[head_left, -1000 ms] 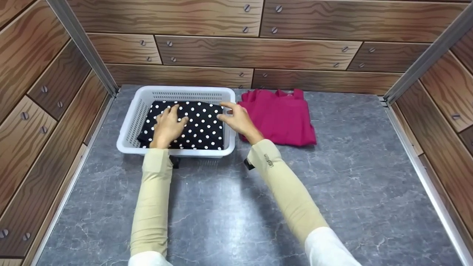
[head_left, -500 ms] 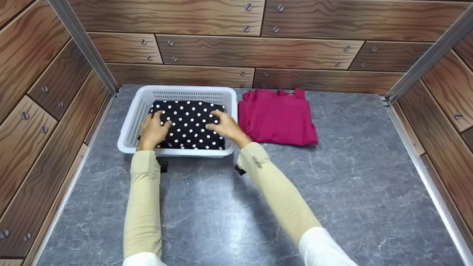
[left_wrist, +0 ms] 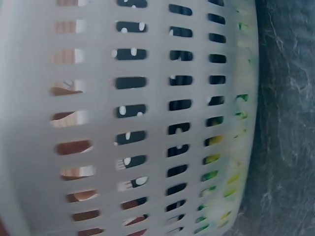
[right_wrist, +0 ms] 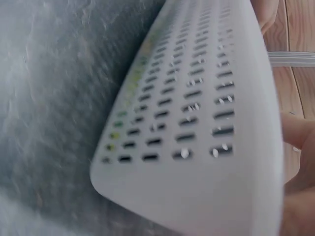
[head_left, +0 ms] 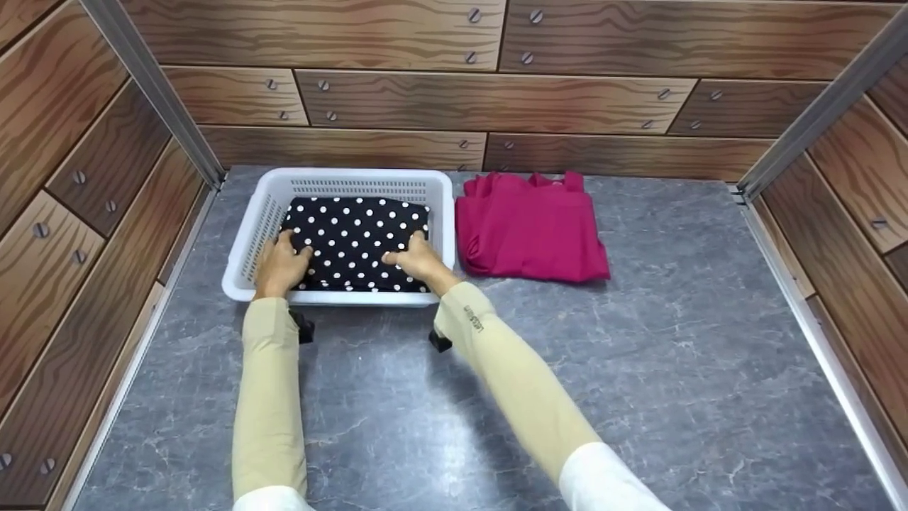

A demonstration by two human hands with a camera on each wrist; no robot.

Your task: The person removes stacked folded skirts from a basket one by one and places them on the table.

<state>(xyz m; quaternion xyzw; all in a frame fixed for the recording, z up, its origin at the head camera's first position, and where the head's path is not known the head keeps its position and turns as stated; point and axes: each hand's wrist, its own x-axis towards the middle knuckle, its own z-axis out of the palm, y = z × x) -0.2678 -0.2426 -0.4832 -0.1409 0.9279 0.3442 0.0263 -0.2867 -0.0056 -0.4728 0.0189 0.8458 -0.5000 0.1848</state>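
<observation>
Hands [head_left: 280, 268] [head_left: 423, 261]: thumbs apart from fingers, grip unclear | polka-dot cloth [head_left: 347, 238]: long axis left-right, along basket [head_left: 358, 173]

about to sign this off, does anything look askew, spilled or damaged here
Nothing looks spilled or damaged. The one slightly untidy thing is the magenta cloth right of the basket: its far edge is uneven, with flaps sticking out, while the dotted cloth inside the basket lies fairly flat.
</observation>
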